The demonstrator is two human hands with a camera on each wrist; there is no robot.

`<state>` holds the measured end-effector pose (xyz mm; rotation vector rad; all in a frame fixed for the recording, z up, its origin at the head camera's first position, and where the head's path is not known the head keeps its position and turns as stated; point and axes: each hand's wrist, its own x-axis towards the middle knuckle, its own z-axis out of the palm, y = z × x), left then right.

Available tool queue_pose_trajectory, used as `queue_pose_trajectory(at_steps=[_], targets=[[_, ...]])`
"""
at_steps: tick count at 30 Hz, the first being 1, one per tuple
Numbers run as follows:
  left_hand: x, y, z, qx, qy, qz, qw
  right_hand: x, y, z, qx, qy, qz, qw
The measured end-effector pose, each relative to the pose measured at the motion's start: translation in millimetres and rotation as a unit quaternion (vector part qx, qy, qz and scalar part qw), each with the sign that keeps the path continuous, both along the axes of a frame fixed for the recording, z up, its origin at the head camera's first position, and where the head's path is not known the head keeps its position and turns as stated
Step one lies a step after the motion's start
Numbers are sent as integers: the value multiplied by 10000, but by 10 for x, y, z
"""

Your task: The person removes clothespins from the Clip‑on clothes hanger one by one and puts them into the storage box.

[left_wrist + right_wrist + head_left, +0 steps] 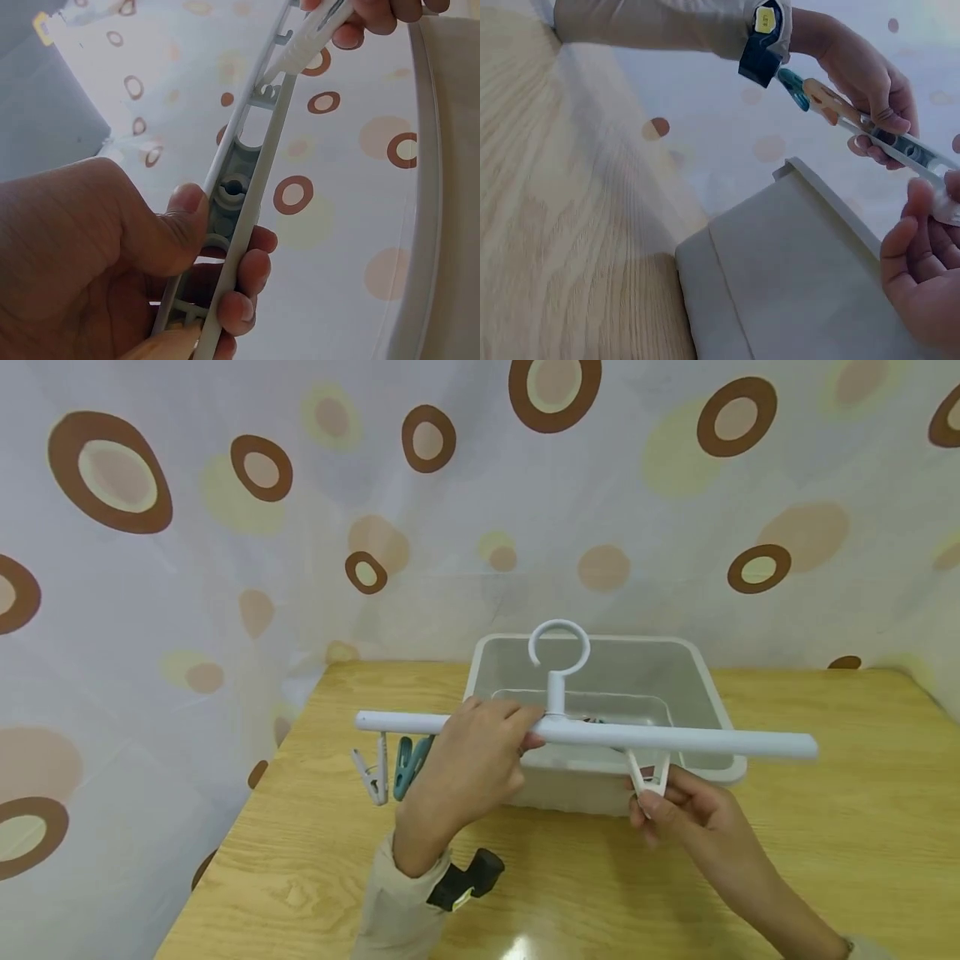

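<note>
White from end to end, a clothes hanger [697, 739] is held up over the near rim of a pale bin [573, 789], its ring-shaped hook [584, 647] standing above the bar. The person's left hand [476, 756] grips that bar just left of the hook, thumb on one side and fingers wrapped round the other. Over to the right, the right hand [697, 818] pinches a white clip [654, 789] between thumb and fingers — the clip's upper end meets the bar's hollow underside. Down at the left end hang a grey clip [381, 772] and, beside it, a teal clip [407, 766]; an orange clip [826, 97] also shows close to the teal one, from the right wrist's side. Something small lies inside the bin, though the bar hides too much for me to say what it is. The bin stands on a wooden table [300, 868], toward the far edge — behind it hangs a pale sheet [450, 518] patterned with brown rings and peach and yellow spots. A black band [463, 887] sits round the left wrist.
</note>
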<state>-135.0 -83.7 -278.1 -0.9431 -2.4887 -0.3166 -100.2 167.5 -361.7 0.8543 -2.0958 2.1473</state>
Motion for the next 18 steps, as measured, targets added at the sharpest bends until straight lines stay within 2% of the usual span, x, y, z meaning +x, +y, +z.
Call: queue_pose_trajectory(at_steps=[5,8,11,13,15,17,18], targets=[[-21,0,-22,68,-155,-20,9999,-16,-27,-61,-453,532,-532,9961],[-26,4,-22,79,-207,21,9998,-1,-67,-36,-171,902,-1218,9883],[-42,7,-8,76,-135,63,9999,-5,-97,37,293,1401,-1892,9715],[-50,6,1,117,-130,62,9998,-13,-99,85,661,1755,-2212,9570],[-53,2,3,95,-94,80,9999,-32,-92,109,811,2208,-2398,9419],[-52,-4,-4,6,-32,137,9999,-37,-72,126,1101,2650,-2605,9219],[-53,-6,-11,-58,12,166,9998,-39,-57,139,1332,2863,-2721,9090]])
